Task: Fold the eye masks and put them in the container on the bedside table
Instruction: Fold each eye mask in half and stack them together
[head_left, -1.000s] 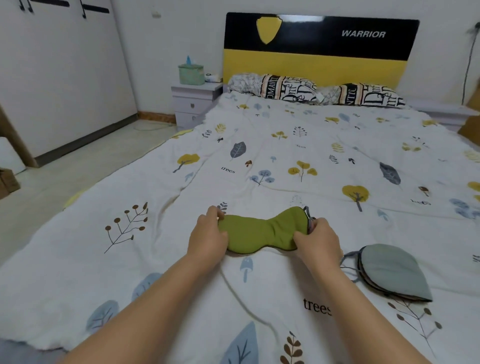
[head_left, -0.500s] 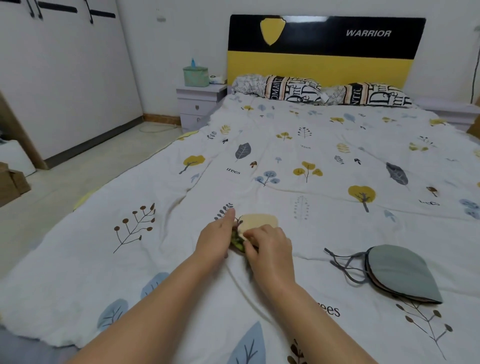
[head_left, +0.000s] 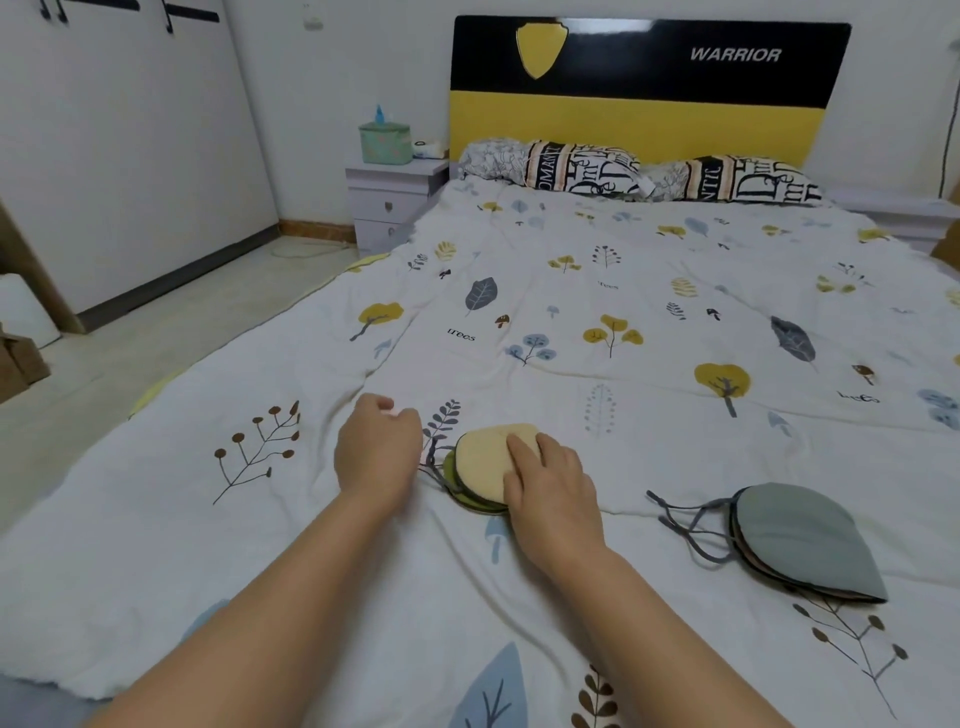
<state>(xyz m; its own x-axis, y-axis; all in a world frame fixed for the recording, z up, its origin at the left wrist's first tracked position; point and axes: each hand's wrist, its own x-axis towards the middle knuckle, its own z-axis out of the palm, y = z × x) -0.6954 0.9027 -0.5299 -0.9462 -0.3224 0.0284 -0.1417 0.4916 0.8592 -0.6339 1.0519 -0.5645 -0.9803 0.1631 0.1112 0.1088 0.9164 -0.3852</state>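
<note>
Now your right hand (head_left: 550, 488) presses flat on the folded green mask (head_left: 485, 467) (cream side up) on the bed (head_left: 649, 415); your left hand (head_left: 376, 452), loosely curled and empty, rests just beside it. The container (head_left: 385, 141) sits far ahead-left on the bedside table (head_left: 395, 192), your left side nearer.

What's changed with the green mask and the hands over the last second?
The green eye mask, which lay spread flat between both hands, is now folded in half with its cream lining up. The right hand brought its end across to the left and now presses on the fold. The left hand has let go and rests on the bedspread beside it. The grey eye mask, already folded, has not moved.
</note>
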